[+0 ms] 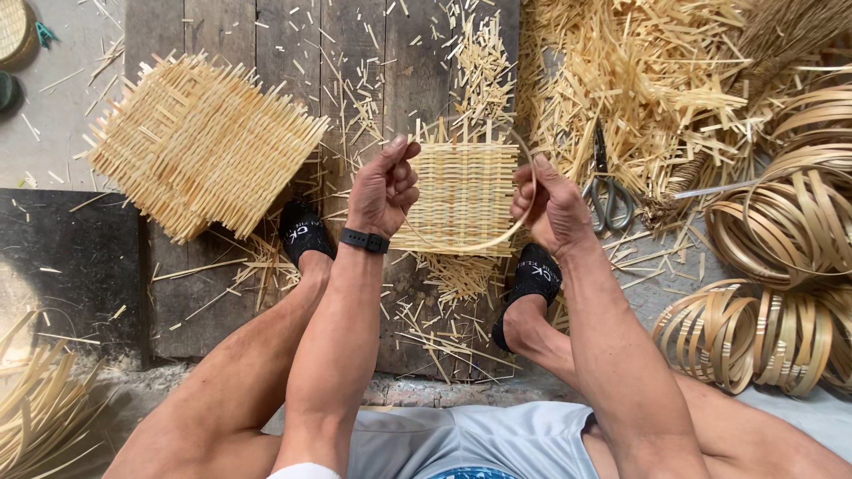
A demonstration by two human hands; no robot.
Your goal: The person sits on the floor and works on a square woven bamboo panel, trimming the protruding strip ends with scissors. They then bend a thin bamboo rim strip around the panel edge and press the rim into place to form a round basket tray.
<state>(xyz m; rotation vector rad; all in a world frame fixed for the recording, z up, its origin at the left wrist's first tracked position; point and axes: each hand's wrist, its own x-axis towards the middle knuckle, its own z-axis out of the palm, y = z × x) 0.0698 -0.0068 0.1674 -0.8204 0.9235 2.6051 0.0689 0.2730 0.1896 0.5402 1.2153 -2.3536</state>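
You are sitting over the wooden boards (pixel 222 293) with both hands raised above a small woven square mat (pixel 463 197), which is lying flat on the boards at the centre of the view, between your two feet. Your left hand (pixel 383 188) is hovering at the mat's 9 o'clock edge, its fingers curled nearly closed and the thumb and forefinger pinching one end of a thin bent strip (pixel 510 232). Your right hand (pixel 552 206) is sitting at the mat's 3 o'clock edge, its fingers folded in around the other end of that strip, which is rising past the fingertips and curving down in a loop across the mat's 6 o'clock edge. A black band (pixel 365 240) is wrapping your left wrist. At 9 o'clock from your left hand, well apart, a stack of larger woven mats (pixel 200 146) is lying tilted on the boards. At 3 o'clock from your right hand, just beside it, a pair of scissors (pixel 606 191) is lying among loose cut splints (pixel 648 80), and farther out at 3 to 4 o'clock coiled hoops (pixel 781 266) are lying piled together.
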